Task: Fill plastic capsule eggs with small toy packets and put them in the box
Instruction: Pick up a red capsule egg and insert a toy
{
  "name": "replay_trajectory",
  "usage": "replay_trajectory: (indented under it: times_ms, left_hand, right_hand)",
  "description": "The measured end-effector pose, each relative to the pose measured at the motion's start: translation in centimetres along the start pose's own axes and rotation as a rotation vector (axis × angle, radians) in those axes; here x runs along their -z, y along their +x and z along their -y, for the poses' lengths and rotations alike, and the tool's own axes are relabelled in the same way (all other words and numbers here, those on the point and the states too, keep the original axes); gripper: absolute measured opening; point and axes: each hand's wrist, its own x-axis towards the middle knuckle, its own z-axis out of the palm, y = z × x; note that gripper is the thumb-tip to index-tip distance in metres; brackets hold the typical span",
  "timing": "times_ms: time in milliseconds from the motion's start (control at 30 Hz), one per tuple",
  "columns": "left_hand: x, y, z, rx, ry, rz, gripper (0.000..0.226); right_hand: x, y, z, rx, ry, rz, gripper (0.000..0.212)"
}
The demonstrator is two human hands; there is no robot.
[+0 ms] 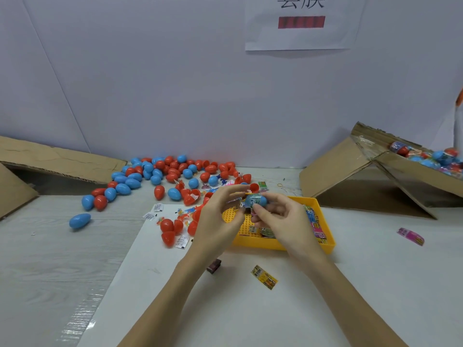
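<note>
Both hands meet above the far edge of the yellow tray (pixel 280 245), which sits on the pale surface (pixel 375 284) in front of the person. The right hand (pixel 280 216) has its fingers and thumb curled round a blue capsule egg (pixel 258 200) with a printed wrap on it; the egg lies at that hand's fingertips, on its far left side. The left hand (pixel 220 219) is curled too, its fingertips pinching at the egg's left end, where a bit of crinkled packet shows (exactly what it grips there is too small to tell). Just beyond the two hands a red capsule half (pixel 254 187) peeks out, touching or nearly touching the left fingertips.

Small toy packets (pixel 315 226) lie along the right side of the tray and at its near middle. A loose yellow packet (pixel 264 277) rests on the surface near the person, apart from the tray, and a pink packet (pixel 411 236) lies well off to the right.

A heap of red and blue eggs (pixel 170 176) spreads across the surface at the left back, with one blue egg (pixel 79 220) lying apart from it. The cardboard box (pixel 406 169) stands tilted at the right, with wrapped eggs visible inside its upper opening.
</note>
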Motion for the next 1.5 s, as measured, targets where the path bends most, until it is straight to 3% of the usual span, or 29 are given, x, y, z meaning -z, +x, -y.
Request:
replay_trajectory:
  times_ms: [133, 200, 367, 433, 600, 800, 1067, 1200, 1267, 1400, 1500]
  left_hand:
    - [0.5, -0.2, 1.5, -0.049, 0.499, -0.039, 0.037]
    - [0.6, -0.3, 2.3, -0.007, 0.595, -0.016, 0.035]
    - [0.6, -0.3, 3.1, 0.044, 0.6, 0.008, 0.026]
    - [0.6, -0.3, 3.3, 0.054, 0.601, 0.016, 0.023]
    - [0.6, -0.2, 3.5, 0.07, 0.591, 0.031, 0.023]
    - [0.9, -0.4, 3.6, 0.089, 0.603, 0.037, 0.028]
    - [0.8, -0.5, 3.4, 0.115, 0.644, 0.041, 0.037]
    - [3.1, 2.2, 3.7, 0.313, 0.561, -0.147, 0.031]
    - [5.5, 4.7, 4.8, 0.427, 0.659, -0.214, 0.027]
    - [10.3, 7.3, 7.8, 0.645, 0.976, -0.042, 0.037]
    - [12.2, 6.6, 9.7, 0.623, 0.998, 0.061, 0.024]
  right_hand:
    - [1.4, 0.5, 0.7, -0.035, 0.015, -0.01, 0.035]
    - [2.8, 1.6, 2.0, -0.059, 0.147, -0.027, 0.033]
    - [9.5, 7.1, 7.2, -0.027, 0.985, -0.278, 0.039]
    - [11.5, 8.6, 8.2, -0.033, 1.122, -0.326, 0.045]
    - [10.3, 7.9, 5.0, -0.233, 0.828, -0.139, 0.026]
    - [4.3, 4.2, -0.3, -0.408, 0.755, 0.063, 0.023]
    - [3.2, 4.0, -1.6, -0.375, 0.615, 0.135, 0.025]
    - [3.2, 4.3, -2.2, -0.366, 0.6, 0.155, 0.024]
    - [3.2, 4.4, -2.3, -0.36, 0.582, 0.171, 0.024]
    - [3.2, 4.3, -2.3, -0.357, 0.587, 0.173, 0.024]
    - [3.2, 4.3, -2.3, -0.357, 0.592, 0.155, 0.024]
